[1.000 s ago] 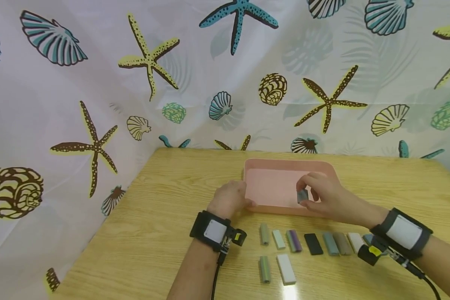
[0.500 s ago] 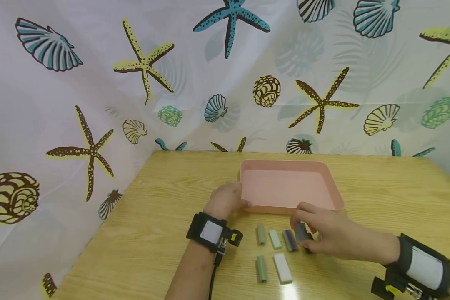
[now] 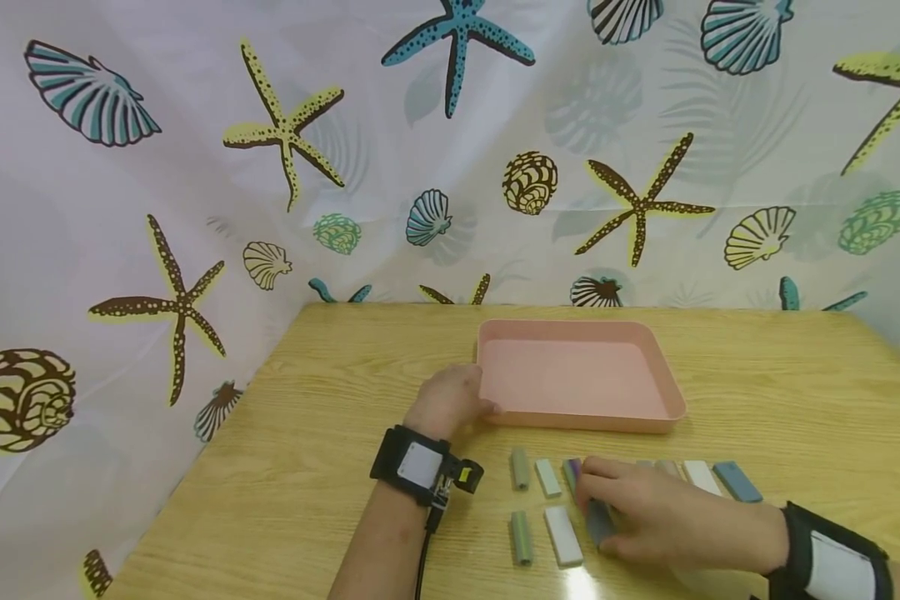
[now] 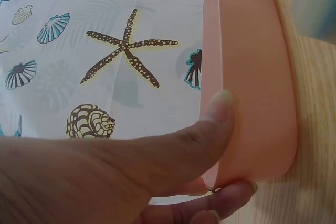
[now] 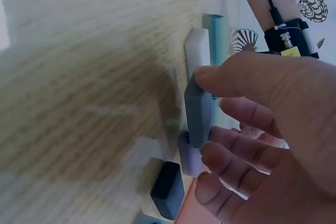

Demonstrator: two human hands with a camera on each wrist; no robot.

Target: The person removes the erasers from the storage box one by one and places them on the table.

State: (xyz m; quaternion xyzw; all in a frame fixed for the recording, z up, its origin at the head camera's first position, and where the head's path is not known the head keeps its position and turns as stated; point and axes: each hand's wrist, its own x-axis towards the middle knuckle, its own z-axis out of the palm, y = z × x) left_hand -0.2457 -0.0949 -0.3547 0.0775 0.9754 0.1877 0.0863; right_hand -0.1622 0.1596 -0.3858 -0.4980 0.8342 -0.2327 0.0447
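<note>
My left hand (image 3: 444, 404) holds the pink tray (image 3: 581, 367) at its front left corner. In the left wrist view the thumb lies over the tray's rim (image 4: 220, 51) and fingers are under the corner. My right hand (image 3: 652, 517) pinches a small grey block (image 3: 598, 523) between thumb and fingers, low over the table beside a white block (image 3: 562, 536). In the right wrist view the grey block (image 5: 198, 111) is tilted; whether it touches the table I cannot tell. A purple-striped block (image 3: 572, 475) is partly hidden behind the fingers.
Left of the right hand lie two green blocks, one nearer (image 3: 521, 537), and a pale block (image 3: 547, 478). Beyond it are a white block (image 3: 699, 477) and a blue block (image 3: 737, 481). A black block (image 5: 168, 190) shows in the right wrist view. A patterned cloth (image 3: 390, 150) hangs behind.
My right hand has carried the grey block from above the tray toward me, past the black block, to the front of the row. My left hand has stayed on the tray.
</note>
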